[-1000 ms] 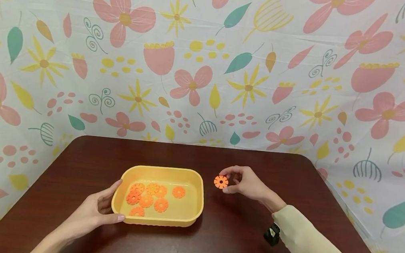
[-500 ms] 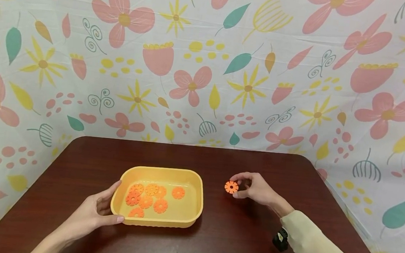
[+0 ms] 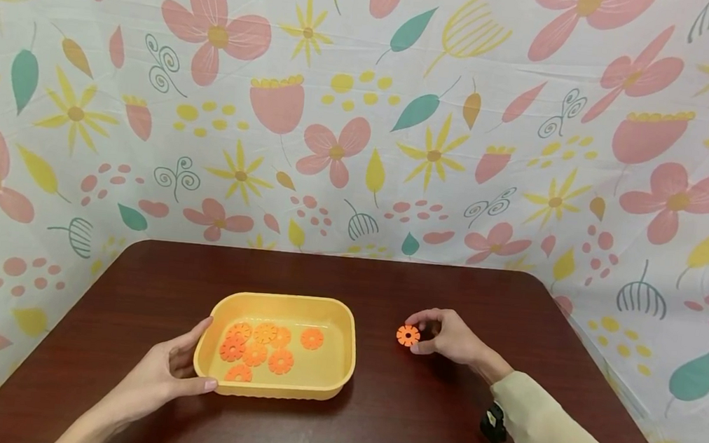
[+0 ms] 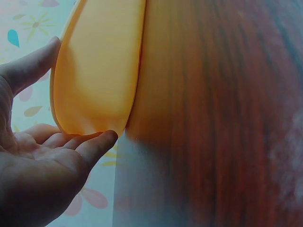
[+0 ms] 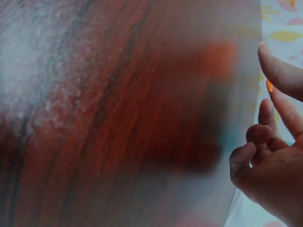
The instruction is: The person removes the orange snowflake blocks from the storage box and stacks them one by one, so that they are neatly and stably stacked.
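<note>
Over dark wood point(image 3: 414, 410), the left grip point(image 3: 166, 370), spread wide, clasps a yellow tray point(image 3: 319, 370); the right grip point(image 3: 448, 337) pinches an orange disc point(image 3: 401, 336)

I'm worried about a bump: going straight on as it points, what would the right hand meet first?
Probably the yellow tray, near its far right corner; the orange disc pinched in the right hand would likely lead. Height is unclear, so it might pass above.

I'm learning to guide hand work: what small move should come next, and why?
Probably lower the orange disc onto the table: the right hand pinches it outside the yellow tray, to its right, while the left hand holds the tray's opposite end.
</note>
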`<action>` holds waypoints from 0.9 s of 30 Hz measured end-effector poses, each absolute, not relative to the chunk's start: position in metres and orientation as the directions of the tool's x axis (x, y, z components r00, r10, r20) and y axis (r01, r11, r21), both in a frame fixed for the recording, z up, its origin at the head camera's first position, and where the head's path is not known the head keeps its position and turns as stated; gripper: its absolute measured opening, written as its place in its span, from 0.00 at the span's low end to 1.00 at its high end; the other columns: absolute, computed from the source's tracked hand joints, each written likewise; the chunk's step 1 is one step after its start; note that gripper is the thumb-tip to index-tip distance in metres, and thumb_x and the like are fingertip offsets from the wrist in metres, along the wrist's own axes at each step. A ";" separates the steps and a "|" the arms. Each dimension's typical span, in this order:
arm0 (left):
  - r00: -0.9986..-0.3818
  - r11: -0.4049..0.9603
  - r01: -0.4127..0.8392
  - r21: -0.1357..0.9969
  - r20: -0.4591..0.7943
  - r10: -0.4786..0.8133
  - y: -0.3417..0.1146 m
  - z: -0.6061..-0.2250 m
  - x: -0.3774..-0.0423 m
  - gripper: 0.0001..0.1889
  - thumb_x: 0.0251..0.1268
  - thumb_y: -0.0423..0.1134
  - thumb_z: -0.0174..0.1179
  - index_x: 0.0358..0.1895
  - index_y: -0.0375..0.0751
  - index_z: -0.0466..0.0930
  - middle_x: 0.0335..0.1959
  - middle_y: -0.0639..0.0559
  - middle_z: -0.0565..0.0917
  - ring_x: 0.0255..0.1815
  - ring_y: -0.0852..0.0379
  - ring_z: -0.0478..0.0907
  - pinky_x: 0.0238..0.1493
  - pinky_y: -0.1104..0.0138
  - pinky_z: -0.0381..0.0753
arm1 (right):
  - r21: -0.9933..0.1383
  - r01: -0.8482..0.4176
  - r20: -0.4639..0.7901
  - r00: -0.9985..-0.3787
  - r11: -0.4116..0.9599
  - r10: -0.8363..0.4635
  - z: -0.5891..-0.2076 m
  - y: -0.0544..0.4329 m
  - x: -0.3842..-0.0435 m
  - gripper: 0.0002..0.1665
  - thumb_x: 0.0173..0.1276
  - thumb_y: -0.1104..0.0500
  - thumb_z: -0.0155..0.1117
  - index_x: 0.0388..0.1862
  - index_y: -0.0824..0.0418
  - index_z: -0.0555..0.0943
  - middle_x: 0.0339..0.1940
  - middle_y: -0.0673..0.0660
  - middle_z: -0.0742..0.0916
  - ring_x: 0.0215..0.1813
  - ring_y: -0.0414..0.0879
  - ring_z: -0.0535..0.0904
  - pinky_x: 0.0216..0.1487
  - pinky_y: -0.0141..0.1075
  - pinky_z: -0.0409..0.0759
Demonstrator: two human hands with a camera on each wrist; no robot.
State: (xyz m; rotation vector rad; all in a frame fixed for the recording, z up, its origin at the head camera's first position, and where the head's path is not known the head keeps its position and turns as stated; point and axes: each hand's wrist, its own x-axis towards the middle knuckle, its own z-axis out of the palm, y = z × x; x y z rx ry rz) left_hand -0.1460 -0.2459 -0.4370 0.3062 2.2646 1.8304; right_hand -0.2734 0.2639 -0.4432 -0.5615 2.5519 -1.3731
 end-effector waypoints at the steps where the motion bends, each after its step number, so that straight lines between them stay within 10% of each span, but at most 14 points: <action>1: -0.956 0.204 0.029 0.978 -0.033 0.293 -0.246 -0.437 -0.146 0.55 0.64 0.32 0.75 0.86 0.33 0.46 0.84 0.31 0.50 0.78 0.31 0.60 0.58 0.69 0.79 | -0.832 -0.241 0.014 -0.910 0.500 -0.415 -0.444 0.264 -0.274 0.24 0.58 0.69 0.82 0.54 0.68 0.87 0.41 0.61 0.82 0.37 0.52 0.70 0.33 0.34 0.68; 27: -0.953 0.204 0.030 0.979 -0.034 0.301 -0.247 -0.437 -0.147 0.54 0.64 0.32 0.75 0.86 0.33 0.46 0.84 0.30 0.49 0.77 0.29 0.61 0.57 0.68 0.81 | -0.747 -0.256 0.002 -0.924 0.613 -0.383 -0.449 0.268 -0.276 0.23 0.56 0.66 0.84 0.51 0.65 0.89 0.42 0.58 0.81 0.45 0.54 0.71 0.46 0.44 0.71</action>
